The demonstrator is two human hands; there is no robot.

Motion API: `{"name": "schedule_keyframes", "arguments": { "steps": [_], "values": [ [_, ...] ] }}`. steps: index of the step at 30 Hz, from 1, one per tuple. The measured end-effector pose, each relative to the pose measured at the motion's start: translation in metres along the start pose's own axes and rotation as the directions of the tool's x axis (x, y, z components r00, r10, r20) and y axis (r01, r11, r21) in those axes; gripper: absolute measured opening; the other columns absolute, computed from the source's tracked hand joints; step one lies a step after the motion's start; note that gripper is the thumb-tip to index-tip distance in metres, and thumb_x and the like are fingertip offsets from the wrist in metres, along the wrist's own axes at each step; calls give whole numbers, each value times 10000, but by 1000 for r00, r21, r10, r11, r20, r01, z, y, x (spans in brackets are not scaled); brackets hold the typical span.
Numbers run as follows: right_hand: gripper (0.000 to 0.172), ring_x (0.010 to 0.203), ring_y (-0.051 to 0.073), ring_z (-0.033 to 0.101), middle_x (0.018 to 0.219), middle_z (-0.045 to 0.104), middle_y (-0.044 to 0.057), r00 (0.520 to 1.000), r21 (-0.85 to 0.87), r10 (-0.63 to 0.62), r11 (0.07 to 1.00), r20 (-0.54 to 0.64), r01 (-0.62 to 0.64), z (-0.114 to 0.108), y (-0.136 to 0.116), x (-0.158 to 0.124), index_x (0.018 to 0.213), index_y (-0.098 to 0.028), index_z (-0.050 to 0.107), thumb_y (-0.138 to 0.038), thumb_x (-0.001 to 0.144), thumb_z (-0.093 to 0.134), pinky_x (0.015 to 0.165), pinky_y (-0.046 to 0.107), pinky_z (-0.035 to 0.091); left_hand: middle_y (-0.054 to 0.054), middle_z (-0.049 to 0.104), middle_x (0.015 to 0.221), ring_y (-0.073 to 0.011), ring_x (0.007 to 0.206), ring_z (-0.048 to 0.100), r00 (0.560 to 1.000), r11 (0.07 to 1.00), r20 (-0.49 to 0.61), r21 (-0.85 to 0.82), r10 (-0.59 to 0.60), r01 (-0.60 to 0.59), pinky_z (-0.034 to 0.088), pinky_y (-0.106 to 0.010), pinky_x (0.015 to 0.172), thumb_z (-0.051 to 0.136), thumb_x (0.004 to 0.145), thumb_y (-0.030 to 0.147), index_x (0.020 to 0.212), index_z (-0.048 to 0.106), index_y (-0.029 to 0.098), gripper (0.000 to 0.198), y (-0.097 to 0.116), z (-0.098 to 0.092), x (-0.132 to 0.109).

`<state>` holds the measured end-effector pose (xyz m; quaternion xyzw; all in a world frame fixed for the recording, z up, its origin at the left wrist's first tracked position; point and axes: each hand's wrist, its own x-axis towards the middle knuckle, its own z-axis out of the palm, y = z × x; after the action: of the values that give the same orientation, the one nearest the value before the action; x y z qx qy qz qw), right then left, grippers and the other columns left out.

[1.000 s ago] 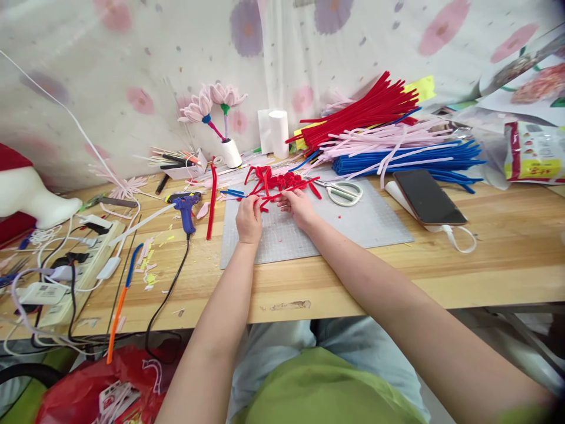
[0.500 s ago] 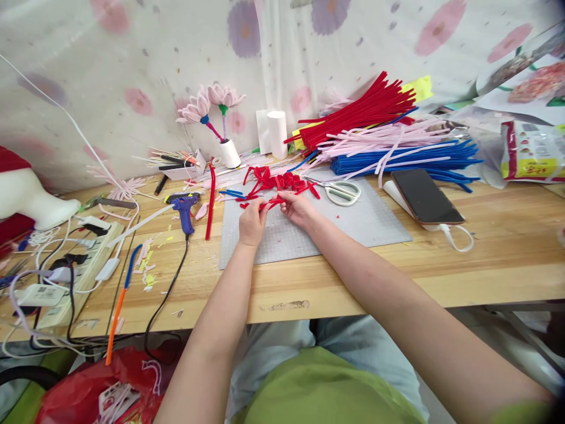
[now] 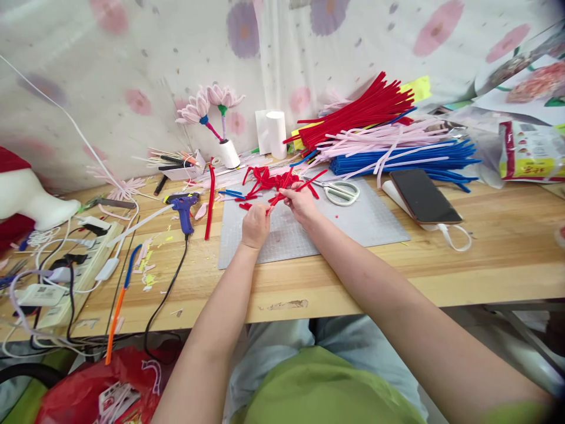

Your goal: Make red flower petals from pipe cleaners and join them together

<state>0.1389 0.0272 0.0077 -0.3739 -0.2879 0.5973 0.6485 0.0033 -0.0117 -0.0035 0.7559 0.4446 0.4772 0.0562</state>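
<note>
Between my two hands is a red pipe cleaner (image 3: pixel 278 198), held above the grey cutting mat (image 3: pixel 371 227). My left hand (image 3: pixel 256 226) is closed on its near end. Higher up, my right hand (image 3: pixel 299 202) pinches the same piece, and red ends stick out past its fingers toward the upper right. How the strands are twisted inside the fingers is hidden. Just behind my hands lies a heap of bent red pipe cleaner pieces (image 3: pixel 261 178). Scissors with pale handles (image 3: pixel 342 193) rest on the mat to the right of my right hand.
Left of the mat are a blue glue gun (image 3: pixel 184 212) and a straight red pipe cleaner (image 3: pixel 210 203). Bundles of red (image 3: pixel 362 112) and blue pipe cleaners (image 3: pixel 401 160) lie at the back right. A phone (image 3: pixel 424 197) sits right; a power strip (image 3: pixel 77 277) with cables, left.
My left hand has turned and shifted slightly right and down. Red ends now stand out above my right hand, where the piece lay lower between the fingers before.
</note>
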Motion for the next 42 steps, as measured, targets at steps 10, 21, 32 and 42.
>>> {"name": "schedule_keyframes", "arguments": {
  "steps": [10,21,32,42],
  "values": [
    [334,427,43,405,616,607,-37,928,-208,-97,961,359,181,-5,-22,-6,739,-203,408,-328,613,691,410,183,256,-68,603,665,-176,646,616,700,400,573,-575,-425,714,490,-330,635,367,776,637,765,582,156,527,12,-6,13],
    [313,597,65,518,701,554,-43,894,-331,167,943,417,-22,3,-10,-21,774,-176,507,-365,615,701,528,183,422,-5,610,765,-104,690,581,775,486,265,-652,-573,582,491,-255,641,610,722,262,789,526,169,142,8,7,9],
    [171,572,80,531,614,593,-35,844,-455,164,884,511,103,-5,-16,-14,697,-156,571,-186,584,696,527,195,418,0,601,788,-108,712,584,802,541,268,-621,-533,567,470,-257,662,620,681,223,891,482,193,253,0,-1,8],
    [111,547,76,491,590,536,-47,852,-483,72,846,519,224,-4,-9,-14,673,-164,525,-181,632,627,532,206,395,19,586,706,-90,656,569,771,450,290,-676,-567,584,486,-246,648,635,694,283,748,516,168,174,2,2,8]
  ]
}}
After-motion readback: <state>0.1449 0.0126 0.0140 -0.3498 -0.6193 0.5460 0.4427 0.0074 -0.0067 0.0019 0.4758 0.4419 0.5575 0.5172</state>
